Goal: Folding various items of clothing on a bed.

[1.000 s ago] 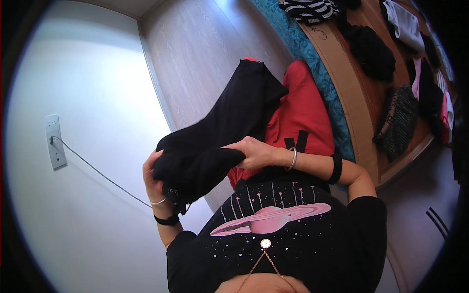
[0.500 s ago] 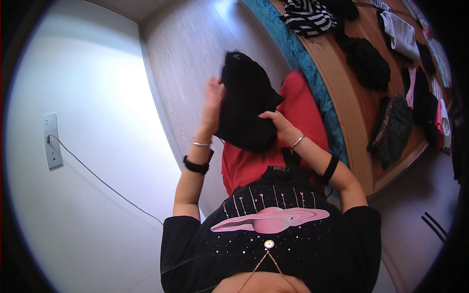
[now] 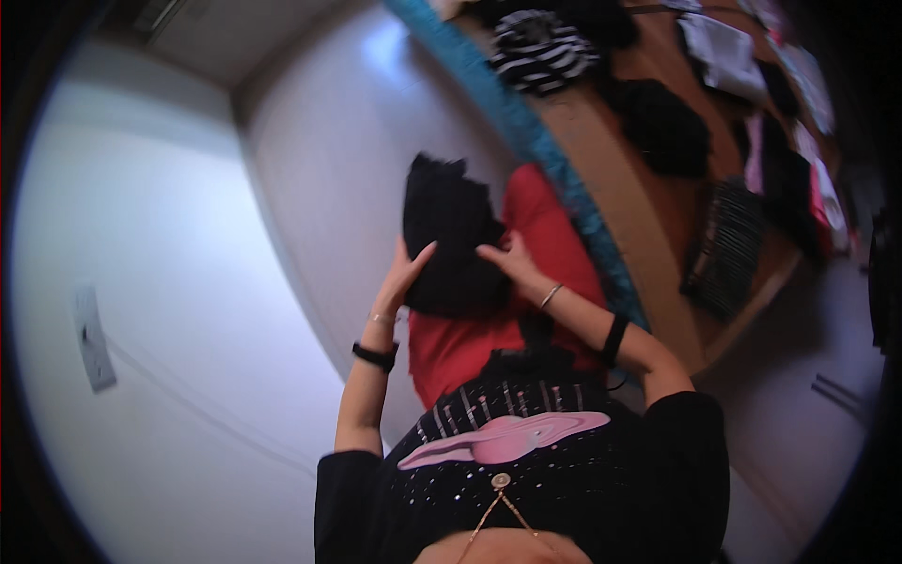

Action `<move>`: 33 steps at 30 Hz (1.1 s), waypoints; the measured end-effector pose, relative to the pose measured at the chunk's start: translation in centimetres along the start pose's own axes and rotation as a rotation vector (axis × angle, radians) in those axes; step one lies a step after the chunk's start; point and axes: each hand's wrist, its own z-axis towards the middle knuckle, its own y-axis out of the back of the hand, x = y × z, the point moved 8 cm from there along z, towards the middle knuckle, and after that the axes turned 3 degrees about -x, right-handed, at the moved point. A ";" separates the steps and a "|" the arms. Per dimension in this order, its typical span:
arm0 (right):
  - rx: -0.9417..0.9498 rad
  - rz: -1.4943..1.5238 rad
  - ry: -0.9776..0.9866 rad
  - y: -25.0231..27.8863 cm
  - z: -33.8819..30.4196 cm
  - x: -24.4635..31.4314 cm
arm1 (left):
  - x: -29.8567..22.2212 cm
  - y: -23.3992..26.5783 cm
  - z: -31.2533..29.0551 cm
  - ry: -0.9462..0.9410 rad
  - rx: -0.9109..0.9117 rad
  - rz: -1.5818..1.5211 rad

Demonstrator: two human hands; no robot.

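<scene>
Here, left hand (image 3: 402, 277) and right hand (image 3: 520, 264), half-curled, grip black cloth (image 3: 453, 221); it's matte, squarish

White wall (image 3: 188, 254) at left, wall socket (image 3: 98, 362) with trailing cable (image 3: 207, 403) (outline blurred), pale floor (image 3: 319, 141) between wall and brown platform (image 3: 615, 193), teal strip (image 3: 512, 117) along platform's left edge, bluish glare (image 3: 387, 52) on far floor.

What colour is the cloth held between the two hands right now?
The cloth is black; it shows in the head view, the only one.
</scene>
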 end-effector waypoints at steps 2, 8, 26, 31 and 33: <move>0.200 0.198 -0.225 -1.8 -1.4 -2.1 | 2.4 -0.4 -0.2 0.196 0.054 -0.322; 0.471 0.656 -0.439 -3.6 -4.9 1.8 | 1.6 0.1 -0.8 0.267 0.037 -0.255; 0.517 0.834 -0.224 0.8 -6.4 14.7 | -8.5 -4.5 -0.1 0.265 0.286 -0.625; 0.446 0.822 -0.095 8.9 -6.4 21.6 | -12.2 -6.2 6.8 0.155 0.364 -0.642; 0.368 0.816 -0.040 13.9 -8.0 25.2 | -15.2 -8.9 9.4 0.136 0.389 -0.498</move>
